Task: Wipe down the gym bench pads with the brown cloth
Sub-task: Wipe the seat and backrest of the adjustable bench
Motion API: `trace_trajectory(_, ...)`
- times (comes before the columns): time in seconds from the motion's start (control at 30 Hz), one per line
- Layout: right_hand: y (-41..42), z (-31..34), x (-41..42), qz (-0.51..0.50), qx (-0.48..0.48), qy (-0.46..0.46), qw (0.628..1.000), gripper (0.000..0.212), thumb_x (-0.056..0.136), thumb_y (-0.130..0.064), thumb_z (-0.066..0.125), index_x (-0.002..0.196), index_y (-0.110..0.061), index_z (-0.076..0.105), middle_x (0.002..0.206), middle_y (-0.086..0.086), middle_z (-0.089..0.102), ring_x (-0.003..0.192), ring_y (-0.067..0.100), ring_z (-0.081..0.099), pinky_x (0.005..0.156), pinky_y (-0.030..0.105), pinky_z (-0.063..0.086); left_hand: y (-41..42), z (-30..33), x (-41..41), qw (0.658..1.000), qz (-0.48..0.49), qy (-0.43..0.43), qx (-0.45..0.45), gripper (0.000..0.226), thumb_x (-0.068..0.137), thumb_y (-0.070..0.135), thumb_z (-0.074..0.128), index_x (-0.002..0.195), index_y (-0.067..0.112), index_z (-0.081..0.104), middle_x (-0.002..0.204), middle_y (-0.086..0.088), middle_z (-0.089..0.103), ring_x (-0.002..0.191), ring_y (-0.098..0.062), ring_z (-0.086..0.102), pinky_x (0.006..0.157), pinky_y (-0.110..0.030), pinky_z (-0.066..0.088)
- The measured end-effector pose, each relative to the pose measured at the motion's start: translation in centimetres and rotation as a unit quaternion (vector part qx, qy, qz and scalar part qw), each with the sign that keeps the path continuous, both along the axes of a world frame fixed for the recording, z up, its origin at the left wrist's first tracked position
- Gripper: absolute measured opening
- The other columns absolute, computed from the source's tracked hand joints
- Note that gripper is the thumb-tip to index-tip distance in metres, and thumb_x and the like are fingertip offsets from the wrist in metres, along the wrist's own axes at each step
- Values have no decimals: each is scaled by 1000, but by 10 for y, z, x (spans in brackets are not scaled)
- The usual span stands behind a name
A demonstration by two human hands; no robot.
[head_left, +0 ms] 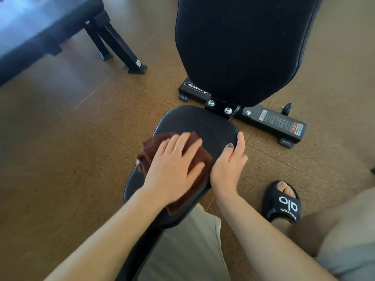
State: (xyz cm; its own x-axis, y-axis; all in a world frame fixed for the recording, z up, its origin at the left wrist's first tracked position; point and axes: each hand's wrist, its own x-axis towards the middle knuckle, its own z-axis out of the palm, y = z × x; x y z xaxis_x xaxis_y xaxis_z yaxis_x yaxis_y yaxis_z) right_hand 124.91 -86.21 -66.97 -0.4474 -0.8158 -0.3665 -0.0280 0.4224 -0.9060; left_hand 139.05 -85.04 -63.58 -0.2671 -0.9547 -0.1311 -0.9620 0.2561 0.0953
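- Our left hand point(176, 169) lies flat on the brown cloth point(156, 147), fingers straight and spread wide, pressing it down onto the seat pad point(194, 122).
- The cloth sits folded under our palm; its bunched edge pokes out to the left of our fingers, and a corner trails back under the wrist toward us.
- There's a ring on one finger of that left hand.
- Our right hand point(229, 165) is just beside the cloth, gripping the seat pad's right edge: thumb on top of the pad with a dark-painted nail, the other fingers curled over the rim.
- Bare black pad stretches ahead of both sets of fingertips, up to the bolted bracket point(220, 107).
- Beyond the bracket, the back pad point(243, 47) rises, well ahead of our fingers.
- The base bar point(274, 120) with a warning label lies on the cork-coloured floor point(71, 138), past our right fingertips.
- To the right of our right wrist, a foot in a black slide sandal point(283, 201) rests on the floor.
- Far off to the upper left of our left fingers, another bench point(40, 27) stands apart.
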Motion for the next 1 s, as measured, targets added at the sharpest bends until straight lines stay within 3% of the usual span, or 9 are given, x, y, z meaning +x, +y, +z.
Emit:
trace_trajectory(0.1, -1, -4, 2, -16, -2, 4, 1000, 48, 115, -35, 26, 162, -41, 24, 131, -4, 35, 91, -6, 46, 72, 10, 33, 3, 0, 8, 999, -38, 8, 17, 60, 104, 60, 28, 160, 37, 28, 167, 3, 26, 153, -23, 24, 126, -37, 7)
trace_trajectory(0.23, -3, -10, 2, -28, -10, 2, 1000, 47, 115, -31, 29, 161, -40, 27, 135, -7, 36, 96, -28, 42, 75, -3, 32, -63, -7, -1, 990, -139, 21, 0, 60, 104, 58, 35, 159, 35, 32, 167, 2, 28, 153, -21, 24, 125, -35, 6)
trace_trajectory(0.4, -3, -17, 2, -32, -13, -7, 999, 47, 115, -32, 28, 160, -44, 26, 135, -11, 36, 97, -37, 35, 77, -4, 31, -138, -18, -28, 985, -167, 23, -26, 56, 104, 58, 38, 153, 31, 46, 156, -2, 42, 141, -25, 43, 118, -41, 30)
trace_trajectory(0.53, -3, -17, 1, -26, -15, 11, 999, 48, 114, -30, 30, 161, -40, 28, 131, -11, 36, 95, -41, 32, 76, -9, 28, -157, -19, -29, 992, -116, 16, -39, 56, 103, 63, 36, 146, 30, 52, 144, -2, 52, 126, -26, 54, 106, -42, 42)
trace_trajectory(0.77, -3, -11, 0, -14, -19, 18, 1000, 48, 115, -29, 30, 162, -37, 27, 132, -9, 35, 91, -42, 31, 74, -9, 28, -165, -13, -9, 999, 47, 23, 2, 58, 103, 66, 33, 146, 31, 48, 148, -8, 49, 130, -33, 52, 99, -50, 46)
trace_trajectory(0.9, -1, -9, 0, -15, -12, 23, 1000, 47, 114, -33, 29, 161, -41, 26, 131, -7, 37, 92, -31, 41, 75, 2, 32, -150, -11, 21, 979, 177, 90, 52, 56, 100, 70, 34, 147, 39, 41, 140, -7, 51, 118, -37, 60, 95, -52, 49)
trace_trajectory(1.0, -1, -4, 2, -18, -10, 19, 1000, 47, 114, -33, 28, 160, -42, 27, 130, -4, 39, 91, -13, 47, 81, 20, 33, -110, -7, 37, 957, 246, 145, 60, 51, 102, 66, 36, 148, 43, 36, 132, -7, 52, 114, -38, 60, 93, -49, 46)
